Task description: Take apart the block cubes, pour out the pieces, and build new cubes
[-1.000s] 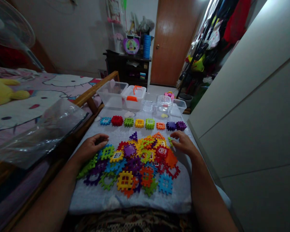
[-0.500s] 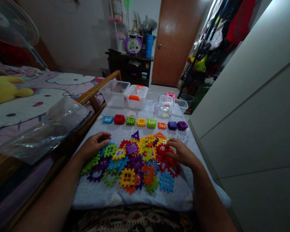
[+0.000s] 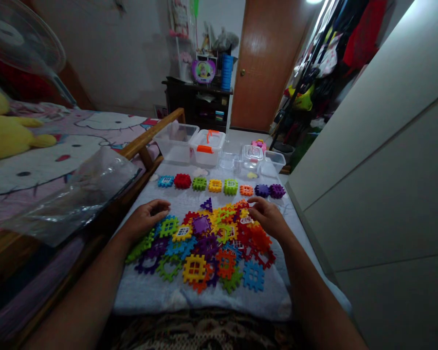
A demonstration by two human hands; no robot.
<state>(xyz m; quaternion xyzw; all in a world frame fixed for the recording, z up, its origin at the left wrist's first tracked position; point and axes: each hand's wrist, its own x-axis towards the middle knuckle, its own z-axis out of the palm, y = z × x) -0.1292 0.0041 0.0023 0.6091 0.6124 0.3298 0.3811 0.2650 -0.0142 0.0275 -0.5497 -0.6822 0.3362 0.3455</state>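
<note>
A pile of colourful plastic interlocking tiles [image 3: 201, 224] lies in front of me, many with toothed edges and window grids. My left hand [image 3: 148, 217] rests at the pile's left edge, fingers curved and apart from the thumb, holding nothing visible. Close by it are a green window tile [image 3: 168, 225] and a stack of green tiles [image 3: 140, 247]. Over the pile's upper right is my right hand [image 3: 267, 217], its thumb and fingers parted and nothing seen between them. Its fingertips are near orange and yellow tiles; red tiles [image 3: 245, 234] and an orange tile [image 3: 261, 238] lie below it.
Beyond the pile runs a row of assembled blocks, among them a red block [image 3: 182, 181] and a purple block [image 3: 277, 191]. Clear plastic boxes [image 3: 177, 143] stand behind, one with orange latches [image 3: 205, 149]. A wooden bed rail [image 3: 153, 132] borders the left; a white cabinet [image 3: 372, 160], the right.
My right hand has shifted up and slightly left, off the red tiles. An orange tile now shows on the red ones below it. My left hand keeps its place by the pile.
</note>
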